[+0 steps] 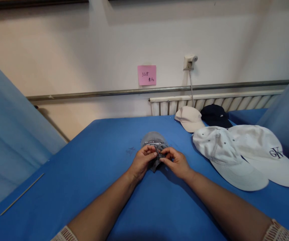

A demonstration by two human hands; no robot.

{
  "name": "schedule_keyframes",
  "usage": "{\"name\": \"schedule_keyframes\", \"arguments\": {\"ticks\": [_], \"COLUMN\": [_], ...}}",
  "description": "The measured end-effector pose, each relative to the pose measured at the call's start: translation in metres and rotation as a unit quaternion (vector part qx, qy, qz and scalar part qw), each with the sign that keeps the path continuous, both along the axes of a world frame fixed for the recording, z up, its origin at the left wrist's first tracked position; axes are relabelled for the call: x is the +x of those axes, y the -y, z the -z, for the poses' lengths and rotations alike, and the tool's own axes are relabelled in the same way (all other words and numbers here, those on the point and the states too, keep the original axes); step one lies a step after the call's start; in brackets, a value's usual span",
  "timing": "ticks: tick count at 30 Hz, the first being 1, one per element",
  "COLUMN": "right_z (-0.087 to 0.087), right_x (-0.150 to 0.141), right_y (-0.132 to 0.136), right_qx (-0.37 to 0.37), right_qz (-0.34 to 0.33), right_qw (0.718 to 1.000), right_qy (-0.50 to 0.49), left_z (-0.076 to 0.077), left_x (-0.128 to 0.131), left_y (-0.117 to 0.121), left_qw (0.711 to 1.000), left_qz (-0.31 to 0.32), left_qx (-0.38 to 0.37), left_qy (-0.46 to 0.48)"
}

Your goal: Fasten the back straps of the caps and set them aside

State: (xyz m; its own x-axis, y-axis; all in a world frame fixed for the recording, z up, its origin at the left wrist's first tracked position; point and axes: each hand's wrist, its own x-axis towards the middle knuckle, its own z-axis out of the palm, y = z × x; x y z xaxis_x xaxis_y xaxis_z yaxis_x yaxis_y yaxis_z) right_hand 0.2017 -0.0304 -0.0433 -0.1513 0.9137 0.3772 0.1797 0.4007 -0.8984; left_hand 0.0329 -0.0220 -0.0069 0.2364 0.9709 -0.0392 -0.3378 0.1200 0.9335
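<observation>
A grey cap (153, 139) lies in the middle of the blue table (96, 174), its brim pointing away from me. My left hand (142, 161) grips the cap's near edge, fingers curled over the fabric. My right hand (175, 162) pinches the same near edge from the right, thumb and fingers pressed together on the grey cloth. Both hands touch each other over the back of the cap, hiding its strap area.
Two white caps (224, 155) (262, 147) lie overlapping at the right, one with a dark logo. A beige cap (190, 117) and a dark navy cap (215, 114) sit at the far right edge. A thin stick (22, 194) lies at left. A pink note (146, 75) hangs on the wall.
</observation>
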Motion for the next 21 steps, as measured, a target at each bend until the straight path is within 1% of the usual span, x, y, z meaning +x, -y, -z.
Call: {"name": "schedule_keyframes", "arguments": {"ticks": [4, 8, 12, 17, 21], "right_z": [-0.0002, 0.0005, 0.0001, -0.0014, -0.0015], "right_x": [-0.0006, -0.0003, 0.0001, -0.0002, -0.0006], "right_y": [0.0002, 0.0000, -0.0012, -0.0017, -0.0013], "right_qx": [-0.009, -0.005, -0.004, -0.002, -0.004], "right_qz": [0.000, -0.001, -0.007, 0.001, -0.006], "right_qw": [1.000, 1.000, 1.000, 0.999, 0.999], "right_qy": [-0.009, -0.017, -0.028, -0.046, -0.053], "left_z": [-0.0034, -0.0051, -0.0033, 0.0023, 0.0037], "left_x": [0.0014, 0.0027, 0.0028, 0.0004, -0.0017], "left_y": [0.0022, 0.0042, 0.0035, 0.0000, -0.0017], "left_qw": [1.000, 0.999, 0.997, 0.998, 0.997], "left_qz": [0.007, 0.040, 0.069, 0.063, 0.060], "left_qx": [-0.007, -0.012, -0.008, -0.016, -0.032], "left_qy": [0.016, 0.001, 0.015, 0.022, 0.030]}}
